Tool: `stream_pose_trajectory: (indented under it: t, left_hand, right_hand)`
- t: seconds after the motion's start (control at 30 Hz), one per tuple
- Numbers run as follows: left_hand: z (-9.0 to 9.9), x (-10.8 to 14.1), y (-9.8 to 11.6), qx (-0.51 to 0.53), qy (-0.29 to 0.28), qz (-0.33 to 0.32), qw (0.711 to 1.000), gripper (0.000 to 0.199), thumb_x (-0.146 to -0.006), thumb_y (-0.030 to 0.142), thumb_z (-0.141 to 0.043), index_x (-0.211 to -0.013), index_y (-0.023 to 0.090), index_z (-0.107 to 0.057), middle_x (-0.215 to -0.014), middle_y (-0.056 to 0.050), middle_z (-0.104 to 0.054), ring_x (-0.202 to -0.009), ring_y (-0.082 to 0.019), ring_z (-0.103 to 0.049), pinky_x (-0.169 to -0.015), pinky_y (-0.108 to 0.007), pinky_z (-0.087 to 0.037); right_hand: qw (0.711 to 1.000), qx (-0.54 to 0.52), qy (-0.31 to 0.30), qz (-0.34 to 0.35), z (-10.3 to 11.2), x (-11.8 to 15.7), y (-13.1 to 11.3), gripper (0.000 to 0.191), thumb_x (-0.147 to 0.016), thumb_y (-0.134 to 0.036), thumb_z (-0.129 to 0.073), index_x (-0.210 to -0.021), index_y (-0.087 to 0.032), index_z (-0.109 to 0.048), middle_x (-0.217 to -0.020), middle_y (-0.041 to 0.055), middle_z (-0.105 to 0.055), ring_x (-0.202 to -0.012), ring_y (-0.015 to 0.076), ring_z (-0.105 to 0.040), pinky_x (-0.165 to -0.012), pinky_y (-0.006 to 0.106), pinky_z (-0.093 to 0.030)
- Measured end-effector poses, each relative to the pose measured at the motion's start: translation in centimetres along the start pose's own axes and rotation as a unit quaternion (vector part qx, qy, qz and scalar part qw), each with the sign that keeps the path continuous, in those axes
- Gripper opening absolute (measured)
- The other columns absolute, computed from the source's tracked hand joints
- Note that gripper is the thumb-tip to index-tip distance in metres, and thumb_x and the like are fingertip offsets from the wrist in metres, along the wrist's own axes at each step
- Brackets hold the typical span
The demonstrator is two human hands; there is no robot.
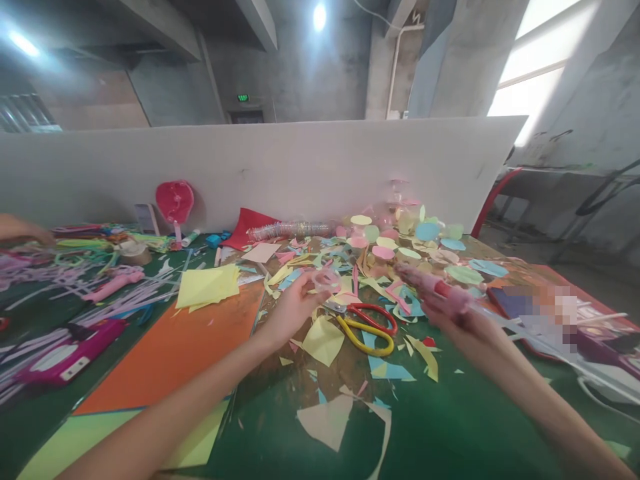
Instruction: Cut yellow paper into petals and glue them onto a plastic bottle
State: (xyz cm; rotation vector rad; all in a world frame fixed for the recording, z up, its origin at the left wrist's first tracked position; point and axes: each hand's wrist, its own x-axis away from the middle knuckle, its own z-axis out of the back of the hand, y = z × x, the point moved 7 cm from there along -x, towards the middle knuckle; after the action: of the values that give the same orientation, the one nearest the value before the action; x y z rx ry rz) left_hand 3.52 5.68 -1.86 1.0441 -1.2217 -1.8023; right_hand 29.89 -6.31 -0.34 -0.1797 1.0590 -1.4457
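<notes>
My left hand (295, 308) is closed with its fingertips on a small, see-through pinkish round piece (326, 280), like a ring or little cup; blur hides its exact kind. My right hand (453, 317) wraps round a pink hot glue gun (453, 298), whose nozzle points left toward the paper pile. A long translucent glue stick (540, 347) trails from its back. Between my hands lie scissors (370, 328) with one red and one yellow handle loop, blades toward my left hand. Coloured paper scraps (395, 369) surround them, with a yellow paper square (324, 340) close by.
Pastel paper discs (384, 252) are heaped at the back, below a white board (300, 167). Orange card (185, 353) and yellow sheets (207, 287) lie left. Another person's hand (23, 230) reaches in far left over pipe cleaners. A magenta device (70, 353) sits front left.
</notes>
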Motion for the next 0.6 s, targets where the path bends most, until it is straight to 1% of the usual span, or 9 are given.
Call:
stream_pose_trajectory:
  t: [0.03,0.07,0.1,0.17,0.23,0.27,0.37,0.5,0.6]
  left_hand:
    - [0.1,-0.1,0.0,-0.004,0.006,-0.003,1.000,0.048,-0.082,0.047,-0.068,-0.121,0.023,-0.057,-0.133,-0.009,-0.063,-0.125,-0.026,-0.058,-0.096,-0.036,-0.051]
    - [0.3,-0.2,-0.1,-0.003,0.014,-0.008,1.000,0.048,-0.082,0.047,-0.068,-0.121,0.022,-0.057,-0.131,-0.009,-0.064,-0.123,-0.026,-0.059,-0.097,-0.036,-0.050]
    - [0.5,-0.3,-0.2,-0.001,0.023,-0.014,1.000,0.047,-0.081,0.047,-0.068,-0.120,0.022,-0.057,-0.130,-0.009,-0.064,-0.121,-0.025,-0.060,-0.098,-0.037,-0.050]
    - [1.0,-0.7,-0.6,0.004,0.041,-0.024,0.999,0.043,-0.081,0.047,-0.069,-0.114,0.020,-0.059,-0.127,-0.010,-0.065,-0.117,-0.024,-0.062,-0.099,-0.037,-0.049]
    - [1.3,-0.9,-0.9,0.006,0.048,-0.028,0.998,0.040,-0.080,0.047,-0.069,-0.109,0.020,-0.059,-0.126,-0.010,-0.066,-0.114,-0.023,-0.063,-0.099,-0.036,-0.049]
    - [1.4,-1.0,-1.1,0.005,0.051,-0.027,0.998,0.040,-0.080,0.047,-0.069,-0.108,0.020,-0.059,-0.125,-0.009,-0.067,-0.113,-0.023,-0.064,-0.098,-0.037,-0.050]
    - [1.8,-1.0,-1.3,-0.011,0.068,-0.015,0.998,0.043,-0.079,0.048,-0.069,-0.109,0.019,-0.059,-0.119,-0.009,-0.068,-0.112,-0.024,-0.064,-0.096,-0.037,-0.050]
    - [2.1,-0.9,-2.2,-0.053,0.083,0.006,0.995,0.045,-0.079,0.047,-0.069,-0.113,0.019,-0.059,-0.120,-0.010,-0.068,-0.109,-0.025,-0.065,-0.094,-0.038,-0.051]
    - [1.9,-0.9,-3.1,-0.062,0.072,-0.007,0.995,0.045,-0.081,0.046,-0.068,-0.117,0.020,-0.058,-0.121,-0.009,-0.066,-0.109,-0.025,-0.065,-0.095,-0.038,-0.050]
  right_hand:
    - [1.000,-0.009,-0.012,-0.015,-0.9,-0.4,-0.4,0.042,-0.087,-0.057,-0.051,-0.099,-0.021,-0.070,-0.074,0.0062,-0.068,-0.064,0.0223,-0.065,-0.054,0.031,-0.051]
    - [0.996,-0.027,-0.044,-0.076,-2.1,-0.8,-0.2,0.046,-0.086,-0.061,-0.050,-0.089,-0.020,-0.070,-0.065,0.0051,-0.065,-0.057,0.0204,-0.061,-0.048,0.030,-0.047]
    - [0.989,-0.043,-0.057,-0.130,-3.0,-1.0,-0.1,0.049,-0.084,-0.066,-0.051,-0.075,-0.020,-0.066,-0.058,0.0040,-0.061,-0.051,0.0181,-0.056,-0.045,0.029,-0.043]
    - [0.981,-0.085,-0.076,-0.159,-4.8,-1.7,-0.9,0.054,-0.080,-0.070,-0.052,-0.056,-0.022,-0.052,-0.052,0.0021,-0.056,-0.048,0.0140,-0.050,-0.046,0.026,-0.042]
    - [0.972,-0.120,-0.124,-0.158,-6.9,-2.3,-1.8,0.055,-0.078,-0.071,-0.051,-0.054,-0.022,-0.050,-0.053,0.0022,-0.057,-0.049,0.0133,-0.049,-0.048,0.026,-0.042]
    - [0.971,-0.128,-0.136,-0.152,-7.8,-2.6,-2.1,0.054,-0.077,-0.071,-0.051,-0.054,-0.022,-0.049,-0.053,0.0018,-0.056,-0.049,0.0132,-0.049,-0.049,0.026,-0.041]
    - [0.972,-0.133,-0.132,-0.141,-9.5,-3.1,-2.0,0.056,-0.077,-0.072,-0.051,-0.050,-0.023,-0.045,-0.045,-0.0015,-0.047,-0.046,0.0119,-0.042,-0.047,0.026,-0.036]
    - [0.970,-0.151,-0.144,-0.123,-11.0,-2.7,-1.6,0.059,-0.082,-0.069,-0.050,-0.047,-0.021,-0.045,-0.043,-0.0021,-0.043,-0.044,0.0108,-0.039,-0.046,0.026,-0.033]
    - [0.966,-0.169,-0.155,-0.115,-11.4,-2.3,-1.5,0.061,-0.083,-0.070,-0.049,-0.046,-0.022,-0.041,-0.041,-0.0024,-0.040,-0.042,0.0107,-0.037,-0.045,0.026,-0.033]
